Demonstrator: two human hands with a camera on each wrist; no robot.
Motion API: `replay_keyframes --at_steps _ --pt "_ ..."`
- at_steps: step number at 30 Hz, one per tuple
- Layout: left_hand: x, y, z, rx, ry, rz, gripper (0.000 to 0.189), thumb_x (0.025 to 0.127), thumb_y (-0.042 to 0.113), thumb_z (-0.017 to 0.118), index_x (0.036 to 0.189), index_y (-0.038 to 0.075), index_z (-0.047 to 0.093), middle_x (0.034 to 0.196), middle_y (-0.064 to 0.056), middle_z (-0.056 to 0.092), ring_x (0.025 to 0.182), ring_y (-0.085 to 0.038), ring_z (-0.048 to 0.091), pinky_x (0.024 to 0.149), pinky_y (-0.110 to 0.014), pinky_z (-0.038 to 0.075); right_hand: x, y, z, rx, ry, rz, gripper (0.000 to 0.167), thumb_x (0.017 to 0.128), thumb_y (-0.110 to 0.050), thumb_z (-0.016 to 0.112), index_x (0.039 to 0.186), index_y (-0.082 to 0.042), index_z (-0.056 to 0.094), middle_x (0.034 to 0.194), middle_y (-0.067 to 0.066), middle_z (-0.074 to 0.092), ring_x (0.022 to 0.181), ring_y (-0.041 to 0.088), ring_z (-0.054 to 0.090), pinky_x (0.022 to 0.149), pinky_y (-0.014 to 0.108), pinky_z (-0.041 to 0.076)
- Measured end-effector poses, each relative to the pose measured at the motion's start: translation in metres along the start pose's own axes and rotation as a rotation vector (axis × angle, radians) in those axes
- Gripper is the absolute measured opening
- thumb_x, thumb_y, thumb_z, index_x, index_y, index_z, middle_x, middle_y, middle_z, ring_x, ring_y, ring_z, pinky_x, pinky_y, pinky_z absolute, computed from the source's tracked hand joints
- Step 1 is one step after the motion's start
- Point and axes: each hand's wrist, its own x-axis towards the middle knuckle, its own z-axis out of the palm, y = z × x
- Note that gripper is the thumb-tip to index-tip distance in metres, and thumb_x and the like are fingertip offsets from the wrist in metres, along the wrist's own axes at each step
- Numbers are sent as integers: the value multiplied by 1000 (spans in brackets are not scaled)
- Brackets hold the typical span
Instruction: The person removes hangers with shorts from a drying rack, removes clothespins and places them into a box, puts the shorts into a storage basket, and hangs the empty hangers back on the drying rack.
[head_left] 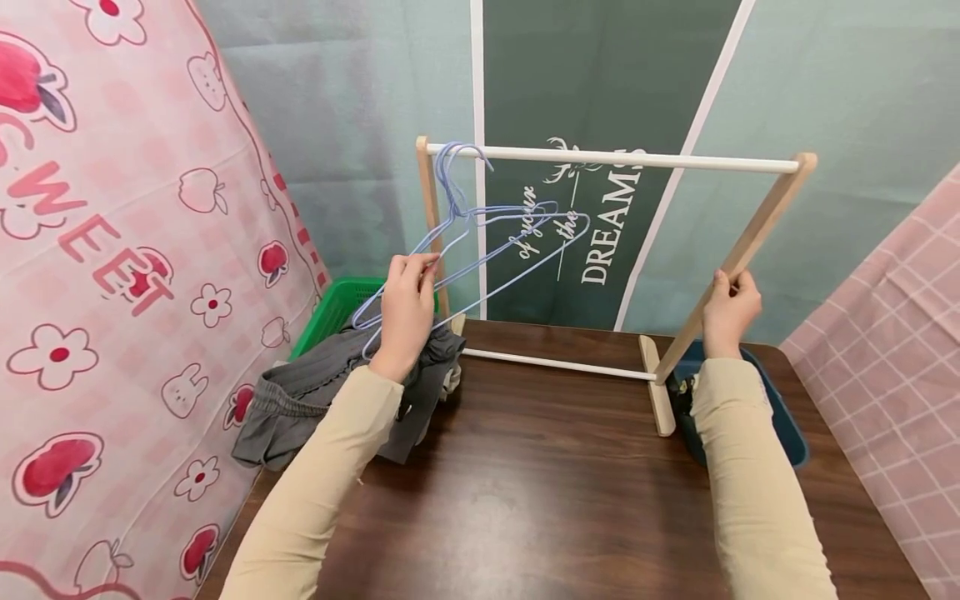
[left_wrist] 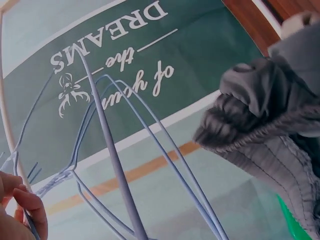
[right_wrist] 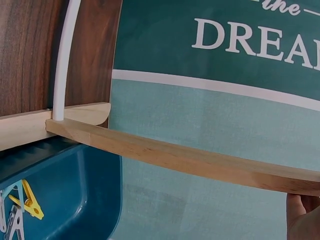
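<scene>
My left hand (head_left: 408, 308) pinches a blue wire clothes hanger (head_left: 525, 265) near its hook, at the left end of a wooden clothes rack. Other blue hangers (head_left: 453, 187) hang by their hooks from the rack's white top rail (head_left: 615, 157), just above that hand. In the left wrist view the held hanger (left_wrist: 112, 150) slants across the front, bare of cloth. With thumb and fingers my right hand (head_left: 729, 315) grips the rack's right wooden upright (head_left: 765, 225) partway up; in the right wrist view only part of this hand (right_wrist: 304, 217) shows.
Grey garments (head_left: 300, 408), one with an elastic waistband, lie heaped by a green basket (head_left: 330, 312) at the left. A blue bin (head_left: 783, 417) behind the right forearm holds clothespins, one of them a yellow clothespin (right_wrist: 31, 202). The rack stands on a brown wooden table (head_left: 510, 500).
</scene>
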Motion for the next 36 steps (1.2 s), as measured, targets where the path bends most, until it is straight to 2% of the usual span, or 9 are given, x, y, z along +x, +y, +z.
replay_keyframes --at_steps 4,8,11,21,29,36 --pt "5 4 6 -21 -25 -5 27 101 11 44 121 1 60 104 -19 50 81 -27 52 68 -32 44 -1 1 0 -16 5 -16 14 98 -33 50 90 -25 58 79 -22 45 76 -4 46 73 20 40" --pt "9 5 10 -38 -37 -14 31 102 8 40 128 1 57 111 -21 49 80 -27 50 68 -32 42 -1 1 -1 -20 -3 -18 15 98 -35 49 95 -25 59 80 -21 45 76 -3 45 74 21 40" --pt "12 6 13 -41 -39 -23 33 102 8 40 130 1 56 112 -21 49 77 -27 49 66 -33 40 -1 1 -1 -23 -10 -17 17 97 -37 48 98 -25 60 80 -21 44 76 -3 46 74 21 40" --pt "22 8 17 -15 -89 -48 35 102 6 39 134 4 53 116 -21 48 82 -28 54 69 -34 43 -2 2 -2 -33 -9 -26 18 96 -38 48 94 -24 58 78 -21 44 76 -4 46 74 21 41" --pt "22 2 19 46 -106 -64 35 102 7 40 133 5 55 117 -19 51 91 -31 59 75 -38 48 -5 1 -1 -34 -17 -28 20 97 -39 48 95 -23 59 78 -20 44 75 -4 46 73 21 40" --pt "21 -9 21 86 -87 -70 33 101 8 43 130 6 58 115 -18 53 94 -31 60 77 -40 49 -5 0 -2 -37 -15 -21 17 98 -39 47 93 -26 58 80 -22 44 76 -6 46 74 21 41"
